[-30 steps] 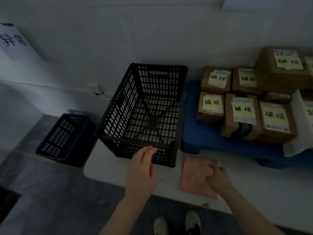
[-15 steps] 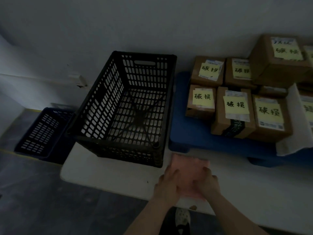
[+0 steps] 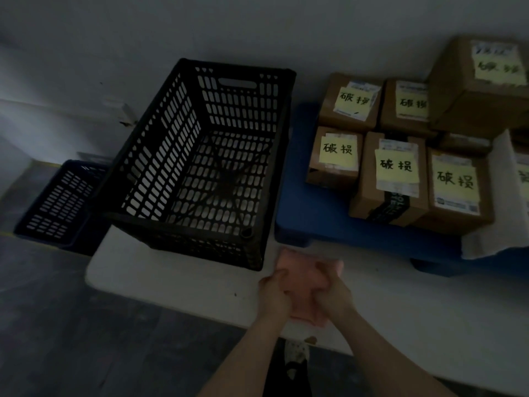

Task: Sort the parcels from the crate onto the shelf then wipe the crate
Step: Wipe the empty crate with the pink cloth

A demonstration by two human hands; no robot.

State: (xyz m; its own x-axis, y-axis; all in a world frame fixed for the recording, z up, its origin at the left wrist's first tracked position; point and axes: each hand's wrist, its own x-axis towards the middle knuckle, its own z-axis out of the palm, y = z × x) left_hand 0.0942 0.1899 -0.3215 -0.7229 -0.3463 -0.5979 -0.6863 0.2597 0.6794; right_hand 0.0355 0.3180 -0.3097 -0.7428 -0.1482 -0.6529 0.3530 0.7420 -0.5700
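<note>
The left hand (image 3: 274, 293) and the right hand (image 3: 336, 296) are both gripping a soft pink cloth (image 3: 305, 272). Their fingers are curling into it from either side and bunching it up between them. The pink cloth is lying near the front edge of the white table (image 3: 171, 282), just in front of the near right corner of the black slotted plastic crate (image 3: 160, 156); blur is softening the cloth's far edge.

The crate is standing upright on the left part of the table, its slotted floor and crossed ribs showing in full. Just beside it on the right, a low blue plastic shelf (image 3: 312, 213) is resting on the table and carrying the brown cardboard parcels (image 3: 369, 196). They are sitting close together, each wearing a yellow handwritten note, and one large box is sitting on top of others at the far right. A white sheet (image 3: 498, 196) is draping over the shelf's right end.

A dark blue slotted crate (image 3: 57, 202) is sitting on the grey floor to the left of the table. A white shoe (image 3: 296, 349) is showing below the table edge, between the forearms.
</note>
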